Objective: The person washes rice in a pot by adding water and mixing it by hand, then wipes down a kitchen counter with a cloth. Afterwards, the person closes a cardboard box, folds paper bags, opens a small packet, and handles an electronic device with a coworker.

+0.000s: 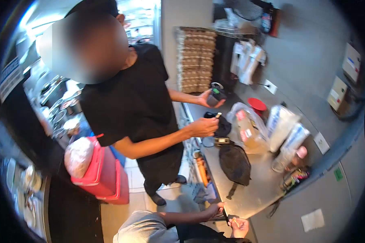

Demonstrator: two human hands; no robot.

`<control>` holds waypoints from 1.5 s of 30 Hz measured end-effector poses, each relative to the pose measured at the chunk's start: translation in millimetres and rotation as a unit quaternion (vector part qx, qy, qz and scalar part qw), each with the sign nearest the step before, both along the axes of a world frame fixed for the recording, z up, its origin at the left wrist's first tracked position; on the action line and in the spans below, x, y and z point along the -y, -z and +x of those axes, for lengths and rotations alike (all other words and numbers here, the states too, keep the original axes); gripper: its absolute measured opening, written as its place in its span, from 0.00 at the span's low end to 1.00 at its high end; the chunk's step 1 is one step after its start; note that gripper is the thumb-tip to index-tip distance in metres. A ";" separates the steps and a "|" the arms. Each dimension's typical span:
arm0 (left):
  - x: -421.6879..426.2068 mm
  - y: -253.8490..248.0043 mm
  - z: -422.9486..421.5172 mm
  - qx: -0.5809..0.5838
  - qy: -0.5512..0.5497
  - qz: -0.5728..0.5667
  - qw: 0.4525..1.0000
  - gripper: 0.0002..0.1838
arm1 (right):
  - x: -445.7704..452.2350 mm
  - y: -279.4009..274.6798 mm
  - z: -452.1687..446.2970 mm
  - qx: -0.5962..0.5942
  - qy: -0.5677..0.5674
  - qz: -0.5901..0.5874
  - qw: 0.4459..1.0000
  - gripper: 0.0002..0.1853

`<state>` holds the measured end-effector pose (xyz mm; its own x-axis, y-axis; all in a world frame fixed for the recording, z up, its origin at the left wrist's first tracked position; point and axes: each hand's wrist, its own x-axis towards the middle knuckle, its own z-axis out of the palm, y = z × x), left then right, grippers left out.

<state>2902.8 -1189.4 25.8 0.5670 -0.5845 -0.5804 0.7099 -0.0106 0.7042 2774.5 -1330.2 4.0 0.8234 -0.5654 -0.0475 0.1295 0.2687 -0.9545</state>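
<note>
At the bottom, beside the near corner of the metal counter [255, 198], are my two hands. My left hand [215, 210] has its fingers curled at the counter's edge. My right hand [238, 227] is closed in a pinch, with a small orange-yellow thing [236, 222] at its fingertips, too small to name. A narrow dark strip [226, 215] runs between my hands; which hand holds it, I cannot tell. Nearest to them on the counter lies a black pouch [235, 164] with a strap.
A co-worker in black [129, 97] holds a dark round container [216, 96] and a small pale piece [218, 115]. The counter bears a plastic bag [249, 129], a red bowl [257, 104] and clear cups [284, 160]. Stacked egg trays [196, 60] and red bins [103, 170] stand around.
</note>
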 end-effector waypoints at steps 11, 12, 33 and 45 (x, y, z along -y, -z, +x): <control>-56.7 3.6 -98.0 -0.145 -0.151 -0.317 0.925 0.16 | -61.4 -81.1 -5.5 0.167 -0.349 -0.386 0.837 0.08; -58.9 10.3 -102.4 -0.154 -0.118 -0.356 0.914 0.16 | -65.6 -82.2 -6.2 0.206 -0.340 -0.417 0.818 0.08; -112.2 17.2 -130.6 -0.201 -0.054 -0.442 0.873 0.19 | -99.1 -84.4 -25.7 0.226 -0.296 -0.583 0.722 0.06; -94.5 7.4 -125.1 -0.199 -0.071 -0.381 0.900 0.13 | -79.9 -92.6 -32.4 0.220 -0.292 -0.590 0.720 0.08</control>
<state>2777.7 -1095.0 18.3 0.5021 -0.8374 -0.2159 0.8643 0.4774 0.1583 2742.1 -1250.3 96.6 0.7255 0.4497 0.5210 0.6829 -0.5641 -0.4641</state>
